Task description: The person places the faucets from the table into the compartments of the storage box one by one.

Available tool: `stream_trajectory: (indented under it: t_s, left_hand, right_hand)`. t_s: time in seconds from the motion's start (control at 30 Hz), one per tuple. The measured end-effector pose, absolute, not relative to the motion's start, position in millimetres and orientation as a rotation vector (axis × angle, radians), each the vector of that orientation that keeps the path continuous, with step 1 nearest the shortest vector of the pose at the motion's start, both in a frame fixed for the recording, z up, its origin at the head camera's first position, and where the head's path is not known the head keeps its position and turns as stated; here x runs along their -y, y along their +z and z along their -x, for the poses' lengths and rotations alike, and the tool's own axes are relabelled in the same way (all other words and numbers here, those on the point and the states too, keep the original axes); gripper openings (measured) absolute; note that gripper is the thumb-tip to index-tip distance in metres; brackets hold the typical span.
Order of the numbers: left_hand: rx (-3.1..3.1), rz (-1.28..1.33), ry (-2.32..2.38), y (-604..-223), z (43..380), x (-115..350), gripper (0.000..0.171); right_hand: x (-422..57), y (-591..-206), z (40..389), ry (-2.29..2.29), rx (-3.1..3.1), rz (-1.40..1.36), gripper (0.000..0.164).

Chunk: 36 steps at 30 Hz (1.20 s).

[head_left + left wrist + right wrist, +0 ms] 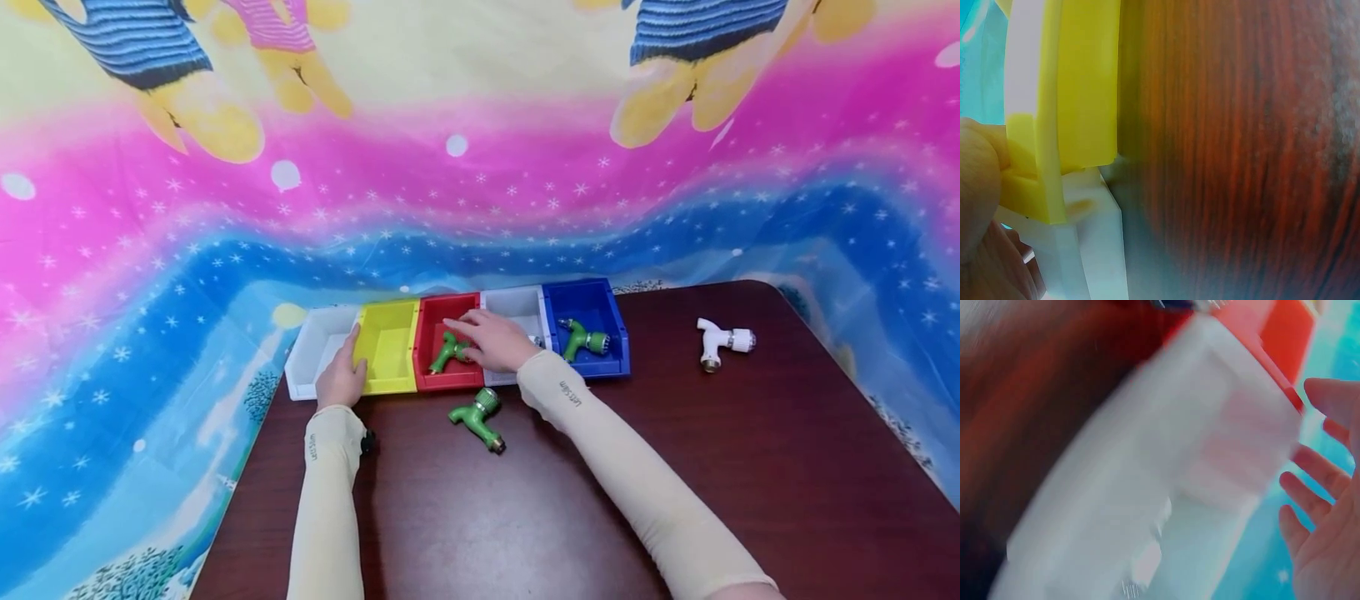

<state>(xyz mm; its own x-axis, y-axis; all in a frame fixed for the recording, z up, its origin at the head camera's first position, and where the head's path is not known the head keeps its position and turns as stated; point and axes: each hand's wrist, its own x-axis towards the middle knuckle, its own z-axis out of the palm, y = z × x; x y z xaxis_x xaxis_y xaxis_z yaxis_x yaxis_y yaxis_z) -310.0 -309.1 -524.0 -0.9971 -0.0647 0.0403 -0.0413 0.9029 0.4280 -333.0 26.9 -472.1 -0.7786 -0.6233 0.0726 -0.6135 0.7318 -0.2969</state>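
My left hand (341, 379) holds the wall where the left white bin (302, 379) meets the yellow bin (386, 385). In the left wrist view its thumb lies at the yellow bin's corner, its fingers beyond the white one. Above the red bin (450, 382) and the second white bin (517, 297) is my right hand (495, 340), fingers spread and holding nothing. It partly covers a green faucet (448, 350) in the red bin. A white faucet (1147, 559) sits in the second white bin, mostly hidden in the head view.
At the row's right end, a blue bin (618, 367) holds a green faucet (585, 340). Another green faucet (478, 419) lies on the brown table (495, 533) before the bins. A white faucet (723, 342) lies farther right. A patterned cloth (450, 192) hangs behind.
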Motion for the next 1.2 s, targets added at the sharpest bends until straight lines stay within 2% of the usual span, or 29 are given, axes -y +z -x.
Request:
stream_trajectory:
  t_s: [0.27, 0.6, 0.97, 1.2]
  left_hand:
    - [3.009, -0.064, -0.686, -520.7, 307.6, 307.5, 0.071]
    - [3.003, -0.067, -0.668, -522.6, 309.4, 309.0, 0.071]
    - [3.007, -0.069, -0.679, -522.8, 307.2, 308.2, 0.072]
    - [3.009, -0.074, -0.675, -521.6, 308.2, 307.9, 0.071]
  right_hand:
    - [-88.8, -449.9, 333.9, -0.552, -3.008, 0.859, 0.061]
    - [-189.3, -437.7, 333.7, -0.539, -3.196, 0.553, 0.059]
    - [-318.1, -464.1, 309.7, -0.441, -3.198, 0.136, 0.053]
    - [-357.9, -476.3, 293.2, -0.476, -3.148, 0.037, 0.053]
